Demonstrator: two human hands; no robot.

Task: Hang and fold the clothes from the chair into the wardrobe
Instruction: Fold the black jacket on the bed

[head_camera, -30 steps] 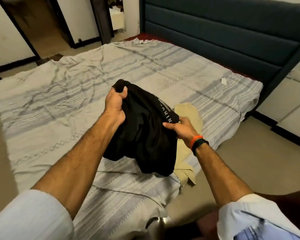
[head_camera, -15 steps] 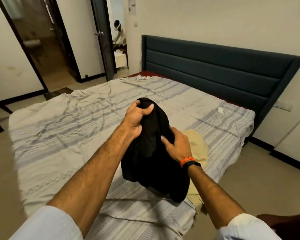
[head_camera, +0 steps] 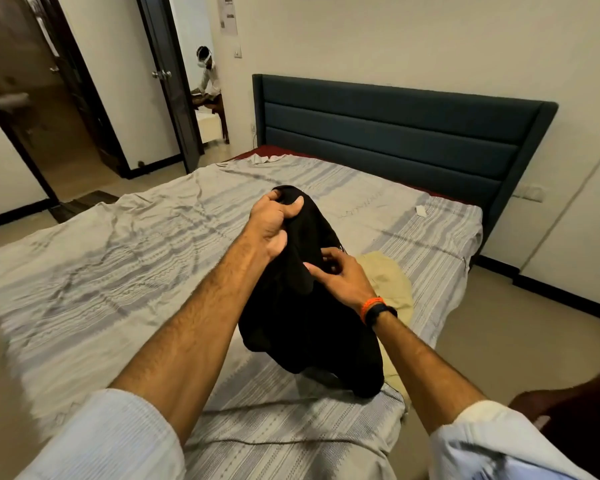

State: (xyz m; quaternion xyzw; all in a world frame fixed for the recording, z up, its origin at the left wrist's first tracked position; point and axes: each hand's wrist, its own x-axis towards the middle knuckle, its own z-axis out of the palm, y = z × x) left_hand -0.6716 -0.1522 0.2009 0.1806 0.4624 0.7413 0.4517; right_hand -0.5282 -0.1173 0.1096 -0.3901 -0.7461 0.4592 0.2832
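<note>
The left hand [head_camera: 272,220] was clenched around the top of a black garment [head_camera: 305,306], holding it up above the bed [head_camera: 118,271] so that its lower end sagged onto the striped sheet near the near right corner. The right hand [head_camera: 340,275] lay against the middle of the garment, its fingers bent and pinching a fold of the cloth, with an orange band [head_camera: 370,308] and a dark band at the wrist. Just right of the garment, and partly behind it, a beige garment [head_camera: 390,282] lay flat on the sheet. A dark padded headboard [head_camera: 395,133] stood at the far end, and a small white scrap [head_camera: 420,211] lay on the sheet near it.
</note>
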